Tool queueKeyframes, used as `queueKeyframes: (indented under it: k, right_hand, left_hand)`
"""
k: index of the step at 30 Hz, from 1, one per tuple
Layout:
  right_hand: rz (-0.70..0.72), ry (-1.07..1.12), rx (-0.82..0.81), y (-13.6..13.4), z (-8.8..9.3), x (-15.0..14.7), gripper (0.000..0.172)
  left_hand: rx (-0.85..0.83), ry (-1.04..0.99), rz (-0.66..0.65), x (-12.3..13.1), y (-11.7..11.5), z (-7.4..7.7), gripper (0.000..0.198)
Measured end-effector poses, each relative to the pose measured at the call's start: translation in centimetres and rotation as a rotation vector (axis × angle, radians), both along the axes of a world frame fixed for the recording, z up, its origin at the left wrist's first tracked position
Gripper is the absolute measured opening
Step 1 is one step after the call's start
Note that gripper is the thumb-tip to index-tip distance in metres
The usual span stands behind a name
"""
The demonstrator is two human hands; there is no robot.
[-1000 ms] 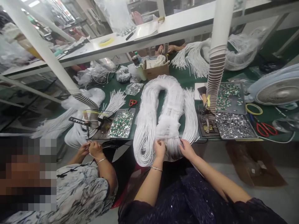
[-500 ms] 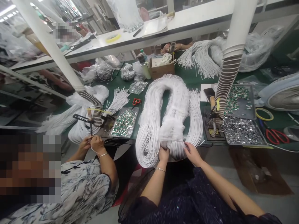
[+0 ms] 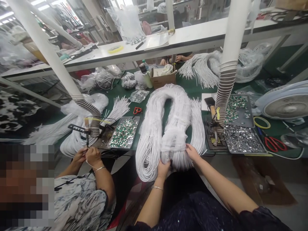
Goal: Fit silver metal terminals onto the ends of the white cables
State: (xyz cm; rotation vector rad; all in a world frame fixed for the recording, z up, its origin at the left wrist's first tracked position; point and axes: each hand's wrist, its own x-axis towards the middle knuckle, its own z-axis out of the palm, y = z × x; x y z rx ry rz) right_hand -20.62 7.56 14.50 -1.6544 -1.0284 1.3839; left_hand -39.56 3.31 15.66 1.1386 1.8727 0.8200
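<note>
A thick bundle of white cables lies bent in a loop before me, partly covered by a clear plastic bag. My left hand is closed on the bundle's near end, just below the bag's gathered edge. Some of its fingers are hidden under the cables. On the right side, my right hand pinches the lower edge of the bag, with the loose cable ends fanned out beside it. More white cables lie along the bundle's right side.
Trays of small green-and-silver parts and metal pieces flank the bundle. Hose-ended ducts hang over both stations. Red-handled scissors and a fan are at right. At left, a co-worker's hands work close by.
My right hand has moved up from the cable ends to the bag's edge. My left hand stays at the bundle's near end. The view has shifted slightly.
</note>
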Motion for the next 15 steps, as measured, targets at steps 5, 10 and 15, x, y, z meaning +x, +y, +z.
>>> queueKeyframes:
  k: [5,10,15]
  right_hand:
    - [-0.161,0.159,-0.126,2.5,-0.3,0.5,0.032]
    - [-0.274,0.239,-0.084,6.6,-0.1,1.0,0.034]
    - [-0.316,0.222,0.064,10.3,0.4,0.6,0.033]
  left_hand:
    - [0.023,-0.116,-0.048,-1.1,0.3,5.1,0.028]
    - [0.008,-0.300,-0.076,-2.5,1.9,8.4,0.037]
    - [-0.079,-0.544,-0.016,-2.5,1.9,9.2,0.049]
